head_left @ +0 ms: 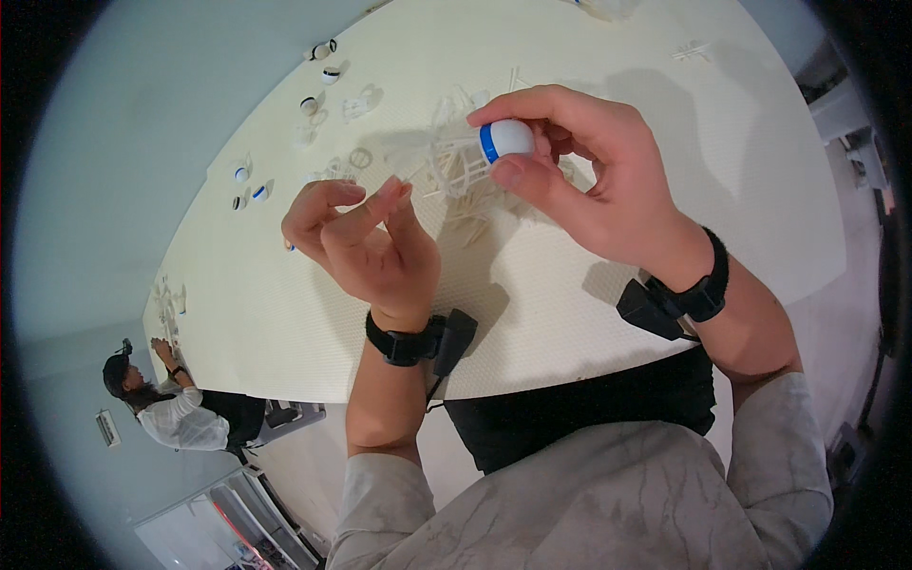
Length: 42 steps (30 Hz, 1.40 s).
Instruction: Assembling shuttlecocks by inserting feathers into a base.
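Between the thumb and fingers of my right hand (608,161) is a small white rounded cap with a blue band (511,140). My left hand (366,237) is raised beside it, palm side up, with thumb and fingertips pinched together. Whatever sits in that pinch, if anything, is too small to make out. Just beyond and between the hands lies a clear plastic container (446,152), its outline hard to follow. Thin white sticks (472,211) are heaped around it, partly hidden by my right hand.
Along the table's (608,313) left side lie several small white pieces with blue or black bands (259,193) and some clear plastic parts (357,105). A few sticks (691,50) rest at the far right. Another person (185,408) works at the left end.
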Tool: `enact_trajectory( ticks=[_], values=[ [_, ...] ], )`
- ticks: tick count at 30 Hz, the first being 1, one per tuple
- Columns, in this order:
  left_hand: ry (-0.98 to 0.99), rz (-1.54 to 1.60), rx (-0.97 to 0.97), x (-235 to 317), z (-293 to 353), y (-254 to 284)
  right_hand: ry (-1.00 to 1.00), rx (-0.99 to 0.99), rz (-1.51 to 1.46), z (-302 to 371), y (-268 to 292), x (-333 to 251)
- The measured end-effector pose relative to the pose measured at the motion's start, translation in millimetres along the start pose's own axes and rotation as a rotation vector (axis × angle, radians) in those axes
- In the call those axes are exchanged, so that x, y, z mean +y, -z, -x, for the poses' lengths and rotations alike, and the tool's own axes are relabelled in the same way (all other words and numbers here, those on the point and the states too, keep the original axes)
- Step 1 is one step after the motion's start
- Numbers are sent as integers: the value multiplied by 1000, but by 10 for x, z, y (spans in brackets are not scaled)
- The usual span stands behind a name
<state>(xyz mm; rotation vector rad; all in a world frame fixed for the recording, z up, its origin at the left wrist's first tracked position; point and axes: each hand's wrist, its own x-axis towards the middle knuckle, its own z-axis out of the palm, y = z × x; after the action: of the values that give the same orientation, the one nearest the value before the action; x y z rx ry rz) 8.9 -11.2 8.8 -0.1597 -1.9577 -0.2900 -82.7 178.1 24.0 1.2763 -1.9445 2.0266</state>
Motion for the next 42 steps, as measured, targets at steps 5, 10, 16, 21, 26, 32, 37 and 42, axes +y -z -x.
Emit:
enact_trajectory(
  ticks=[5, 10, 16, 21, 26, 32, 37, 42],
  values=[
    [-40, -19, -5, -14, 7, 3, -57, -27, -64, 11, -3, -6],
    [-69, 7, 16, -29, 14, 32, -132, -75, -125, -1, 22, -20],
    [-157, -62, -28, -31, -13, 71, -290, -174, -206, -13, 73, 35],
    [-158, -99, -69, 41, -35, 83, -305, -229, -189, -47, 100, 35],
    [-130, -13, -163, 50, -105, 72, -352, -268, -239, -40, 114, 60],
    [74, 323, -45, 59, -98, -87, -447, -254, -363, -39, 107, 137],
    [188, 477, 24, 25, -39, -126, -505, -255, -428, -42, 113, 159],
    [220, 592, 14, -31, -10, -196, -644, -245, -533, -77, 137, 140]
  ],
)
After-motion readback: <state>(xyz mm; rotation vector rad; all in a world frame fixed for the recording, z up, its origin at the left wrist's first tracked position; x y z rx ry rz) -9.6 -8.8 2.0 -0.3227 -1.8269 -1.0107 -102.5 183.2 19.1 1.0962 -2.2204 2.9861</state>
